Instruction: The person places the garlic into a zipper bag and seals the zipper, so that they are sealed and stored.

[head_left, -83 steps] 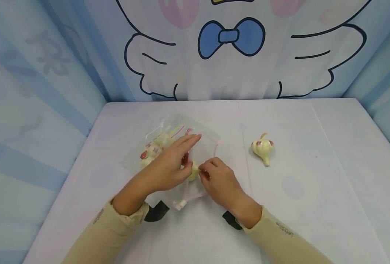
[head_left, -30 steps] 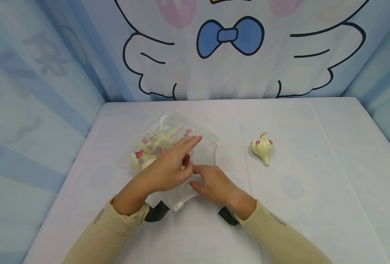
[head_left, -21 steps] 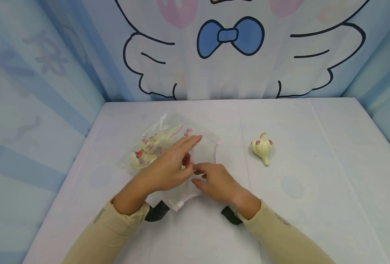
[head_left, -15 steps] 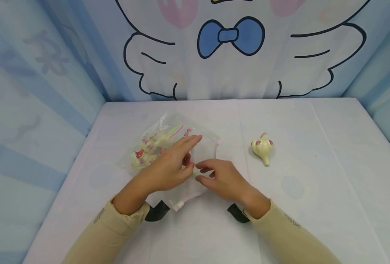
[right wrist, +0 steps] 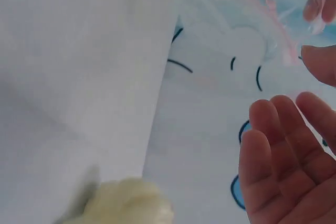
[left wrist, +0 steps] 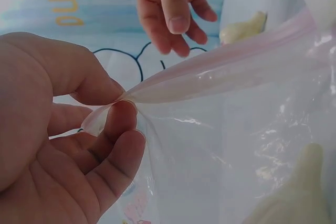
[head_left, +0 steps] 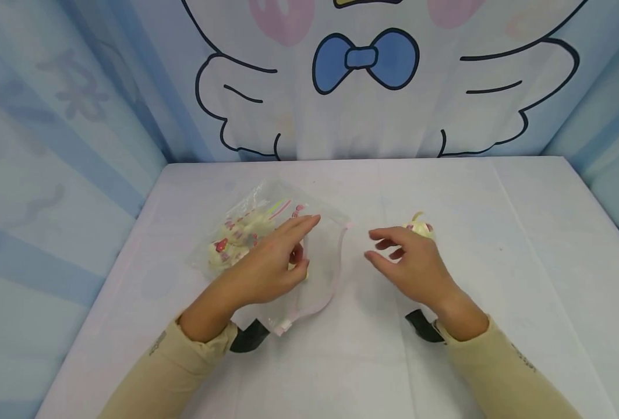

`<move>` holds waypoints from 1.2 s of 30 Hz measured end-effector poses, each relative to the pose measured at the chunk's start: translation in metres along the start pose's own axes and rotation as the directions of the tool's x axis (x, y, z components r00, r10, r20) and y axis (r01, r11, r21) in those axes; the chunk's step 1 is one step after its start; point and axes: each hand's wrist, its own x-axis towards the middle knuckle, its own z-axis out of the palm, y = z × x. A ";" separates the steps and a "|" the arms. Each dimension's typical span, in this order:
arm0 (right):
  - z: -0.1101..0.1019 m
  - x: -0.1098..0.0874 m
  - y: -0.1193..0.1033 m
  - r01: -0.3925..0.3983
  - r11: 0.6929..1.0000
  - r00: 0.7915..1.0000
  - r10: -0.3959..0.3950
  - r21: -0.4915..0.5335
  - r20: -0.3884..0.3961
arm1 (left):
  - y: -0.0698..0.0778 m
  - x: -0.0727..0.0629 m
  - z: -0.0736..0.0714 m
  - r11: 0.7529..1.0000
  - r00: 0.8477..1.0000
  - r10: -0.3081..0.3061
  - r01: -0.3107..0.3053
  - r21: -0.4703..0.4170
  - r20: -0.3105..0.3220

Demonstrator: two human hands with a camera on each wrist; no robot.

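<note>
My left hand [head_left: 269,262] pinches the edge of a clear zip bag [left wrist: 199,145] between thumb and forefinger, lifting its pink-lined mouth. Several pale garlic bulbs [head_left: 238,233] with purple-red marks lie inside the bag, partly behind the left hand. My right hand [head_left: 419,265] is off to the right of the bag, fingers loosely bent with nothing between them. Beyond it a single garlic bulb [head_left: 420,228] lies on the table, half covered by that hand in the head view. The same loose garlic bulb [right wrist: 128,205] shows at the bottom of the right wrist view.
A white cloth covers the table [head_left: 498,279]. A small slider [head_left: 284,326] sits at the near end of the bag's pink zip. Behind the table hangs a blue and white curtain [head_left: 361,116] with a cartoon print, and more curtain hangs at both sides.
My right hand held a bulb at the bag's mouth, let it go inside, then drew out and moved right towards the loose garlic bulb. The left hand stays in place on the bag.
</note>
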 end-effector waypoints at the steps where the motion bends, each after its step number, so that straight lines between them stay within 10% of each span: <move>1: -0.004 -0.001 0.005 -0.010 1.000 1.000 0.010 -0.019 -0.025 | 0.000 0.000 0.000 1.000 1.000 0.002 -0.002 -0.002 -0.001; 8: -0.030 -0.007 0.035 -0.211 0.963 0.976 0.199 -0.167 -0.084 | -0.002 0.000 0.001 1.000 1.000 0.004 -0.004 -0.002 0.001; 16: -0.037 -0.008 0.056 -0.413 0.880 0.891 0.444 -0.233 0.097 | -0.001 0.000 -0.005 1.000 1.000 -0.014 0.014 0.000 -0.006; 36: -0.027 0.001 0.066 -0.384 0.889 0.891 0.428 -0.250 0.154 | -0.002 0.000 -0.008 1.000 1.000 -0.005 0.005 0.005 -0.008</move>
